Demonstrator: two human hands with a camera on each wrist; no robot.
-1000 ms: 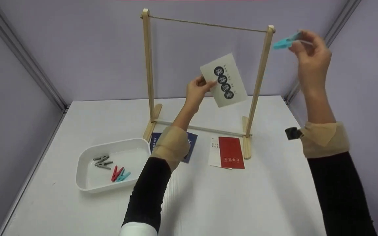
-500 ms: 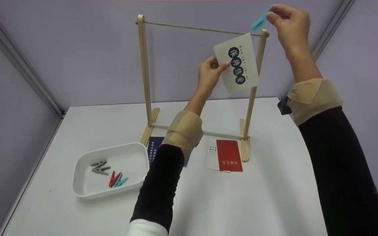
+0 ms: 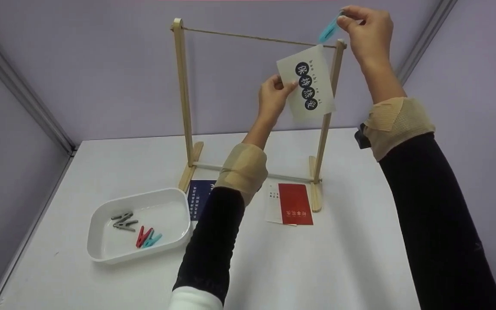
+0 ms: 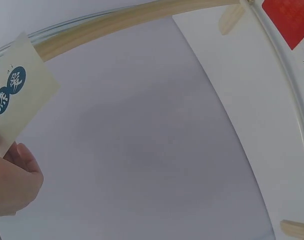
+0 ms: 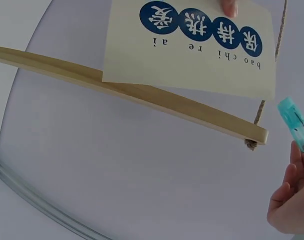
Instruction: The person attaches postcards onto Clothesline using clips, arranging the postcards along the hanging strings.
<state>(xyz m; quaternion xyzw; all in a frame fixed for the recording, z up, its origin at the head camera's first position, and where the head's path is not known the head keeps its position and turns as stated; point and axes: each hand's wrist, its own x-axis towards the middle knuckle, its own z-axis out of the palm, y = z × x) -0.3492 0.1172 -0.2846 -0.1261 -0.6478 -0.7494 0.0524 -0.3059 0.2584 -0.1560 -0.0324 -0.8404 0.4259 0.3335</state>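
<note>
My left hand pinches a cream card by its left edge, thumb on the printed face. Dark round characters run down the card, which leans slightly and has its top right corner at the twine. Above that corner, my right hand holds a light-blue clothespin by its handle end, tip pointing down toward the twine. In the right wrist view a small gap shows between the clothespin and the card.
The twine spans a wooden frame on the table. A white tray at left holds grey, red and blue clothespins. A red card lies beside a white one near the frame's right foot; a blue card is partly behind my left arm.
Both hands have come together at the right end of the twine. The card rose from below the twine to reach it, and the clothespin moved left and up, above the card's corner.
</note>
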